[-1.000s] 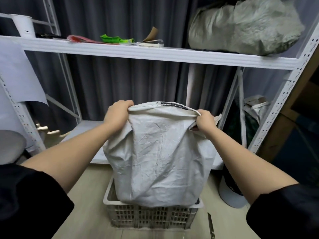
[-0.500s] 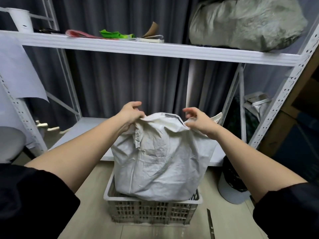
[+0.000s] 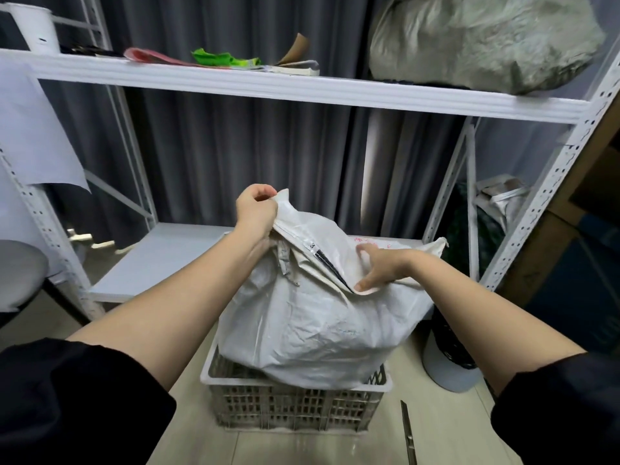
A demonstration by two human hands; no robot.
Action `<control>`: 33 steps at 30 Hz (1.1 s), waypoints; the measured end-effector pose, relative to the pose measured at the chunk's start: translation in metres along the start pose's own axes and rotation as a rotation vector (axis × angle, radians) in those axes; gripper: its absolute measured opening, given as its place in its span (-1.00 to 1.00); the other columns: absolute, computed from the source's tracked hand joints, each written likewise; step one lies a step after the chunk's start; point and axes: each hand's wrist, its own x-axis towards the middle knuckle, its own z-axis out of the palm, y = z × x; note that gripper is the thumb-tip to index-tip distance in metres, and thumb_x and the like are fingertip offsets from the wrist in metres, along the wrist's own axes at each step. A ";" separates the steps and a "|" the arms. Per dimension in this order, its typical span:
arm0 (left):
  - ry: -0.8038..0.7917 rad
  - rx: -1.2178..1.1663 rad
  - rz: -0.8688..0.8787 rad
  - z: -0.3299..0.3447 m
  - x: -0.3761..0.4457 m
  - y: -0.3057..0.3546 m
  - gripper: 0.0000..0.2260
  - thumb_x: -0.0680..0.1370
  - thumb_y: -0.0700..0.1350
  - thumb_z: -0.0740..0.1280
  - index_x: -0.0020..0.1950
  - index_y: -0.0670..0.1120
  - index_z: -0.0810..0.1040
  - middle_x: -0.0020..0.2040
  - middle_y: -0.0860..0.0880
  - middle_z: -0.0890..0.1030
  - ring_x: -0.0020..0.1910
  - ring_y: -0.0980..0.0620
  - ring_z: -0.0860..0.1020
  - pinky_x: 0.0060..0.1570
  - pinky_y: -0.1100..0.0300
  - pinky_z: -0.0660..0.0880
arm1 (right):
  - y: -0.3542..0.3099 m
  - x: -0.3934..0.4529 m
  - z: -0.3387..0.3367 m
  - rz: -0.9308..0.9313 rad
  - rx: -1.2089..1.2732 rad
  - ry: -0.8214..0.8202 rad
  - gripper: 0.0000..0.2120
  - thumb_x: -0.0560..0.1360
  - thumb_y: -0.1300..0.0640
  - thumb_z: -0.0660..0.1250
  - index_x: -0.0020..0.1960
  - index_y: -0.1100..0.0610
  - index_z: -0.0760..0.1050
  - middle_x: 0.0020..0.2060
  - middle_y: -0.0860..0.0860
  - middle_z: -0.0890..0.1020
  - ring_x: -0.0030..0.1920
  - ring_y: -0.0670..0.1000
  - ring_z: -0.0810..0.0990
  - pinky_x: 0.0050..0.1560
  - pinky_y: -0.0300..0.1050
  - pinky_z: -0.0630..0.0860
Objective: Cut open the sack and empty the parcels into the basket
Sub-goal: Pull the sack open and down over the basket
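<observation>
A bulging white woven sack (image 3: 312, 323) sits in a pale slatted plastic basket (image 3: 295, 407) on the floor. My left hand (image 3: 256, 208) pinches a raised corner of the sack's top edge. My right hand (image 3: 382, 266) grips a fold of the sack's upper edge lower down on the right, fingers curled over the cloth. A black printed strip runs along the edge between the hands. The parcels inside are hidden by the sack.
A white metal rack (image 3: 302, 85) stands behind, its lower shelf (image 3: 154, 260) just beyond the basket. Another stuffed sack (image 3: 483, 38) lies on the upper shelf. A thin blade (image 3: 407, 431) lies on the floor right of the basket, beside a round bin (image 3: 449, 367).
The sack has sunk lower into the basket and slumped. My left hand moved up to a top corner, and my right hand dropped and took a new hold on the right edge.
</observation>
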 end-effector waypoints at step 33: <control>-0.234 1.092 0.402 -0.031 0.005 -0.033 -0.86 0.47 -0.22 0.26 0.01 -0.10 0.51 0.06 -0.15 0.45 0.02 -0.20 0.50 -0.09 0.09 0.38 | -0.050 -0.021 -0.004 -0.237 0.406 0.591 -0.84 0.49 0.15 0.24 0.06 0.11 0.47 -0.07 0.06 0.57 -0.14 0.02 0.55 -0.15 -0.19 0.43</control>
